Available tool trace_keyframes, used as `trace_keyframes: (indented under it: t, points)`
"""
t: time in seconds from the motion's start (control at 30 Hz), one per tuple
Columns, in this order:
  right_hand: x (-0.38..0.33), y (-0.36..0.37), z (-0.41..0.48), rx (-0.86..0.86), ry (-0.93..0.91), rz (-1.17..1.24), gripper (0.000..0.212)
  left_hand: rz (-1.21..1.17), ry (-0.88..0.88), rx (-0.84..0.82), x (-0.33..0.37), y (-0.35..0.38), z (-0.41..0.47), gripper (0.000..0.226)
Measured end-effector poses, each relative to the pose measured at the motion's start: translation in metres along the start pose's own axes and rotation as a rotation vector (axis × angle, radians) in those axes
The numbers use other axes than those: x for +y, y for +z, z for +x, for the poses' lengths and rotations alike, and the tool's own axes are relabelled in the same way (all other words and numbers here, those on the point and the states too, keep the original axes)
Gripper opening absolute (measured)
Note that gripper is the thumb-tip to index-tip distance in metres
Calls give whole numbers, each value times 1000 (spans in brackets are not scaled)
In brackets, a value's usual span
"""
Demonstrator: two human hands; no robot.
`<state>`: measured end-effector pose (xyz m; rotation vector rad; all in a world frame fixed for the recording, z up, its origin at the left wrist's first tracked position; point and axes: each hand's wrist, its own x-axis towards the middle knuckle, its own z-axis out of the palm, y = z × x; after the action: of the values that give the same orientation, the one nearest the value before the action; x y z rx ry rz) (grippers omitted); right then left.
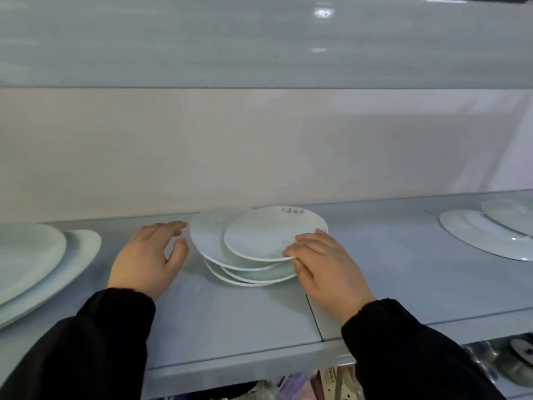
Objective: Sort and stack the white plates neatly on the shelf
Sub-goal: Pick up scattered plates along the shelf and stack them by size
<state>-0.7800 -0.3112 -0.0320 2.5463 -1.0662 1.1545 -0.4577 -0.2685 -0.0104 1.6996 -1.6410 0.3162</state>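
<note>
- Step in hand, judged: squaring up the centre stack of white plates [253, 255] on the shelf [236, 319]; stack sits mid-shelf, slightly toward 12 o'clock of the two hands; several plates, rims staggered, not concentric
- Top small plate [256, 236] offset toward 3 o'clock over a wider plate [207, 235] beneath; faint printed characters on a rim at 12 o'clock, too small to read
- Right hand [326, 267] at 3 o'clock of stack; fingertips [291, 252] pinched on rim of top small plate, thumb hidden below; narrow grip holding that rim; whether lower rims also caught, cannot tell
- Left hand [150, 255] at 9 o'clock of stack; spread wide, holding nothing; fingertips just beside the wider plate's rim, contact not certain
- Next move, judged: close left hand onto 9 o'clock side, nudge both sides inward to centre rims; alternatively lift small plate off to sort by size; glazed surfaces likely slippery, so slow and level
- Surroundings: oval platters [43, 264] at 9 o'clock, overlapping, cut by frame edge; second platter group [487, 238] at 3 o'clock, well apart
- Obstructions: none between hands and stack; upper shelf [259, 53] overhead limits lift height; seam in shelf surface [313, 316] near right wrist; clutter on level below, indistinct
</note>
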Motion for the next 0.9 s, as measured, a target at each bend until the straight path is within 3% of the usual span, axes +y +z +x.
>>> trace_keyframes:
  t: [0.33,0.77,0.9]
  points:
    - [0,-4,-4,-6,174,101,27,-54,13,-17,2,-2,-3,50]
    - [-3,-16,-8,-110,412,56,75,-98,62,-24,12,-14,-11,51]
    - [5,-21,-11,-109,455,66,80,-97,115,-10,25,-17,-15,49]
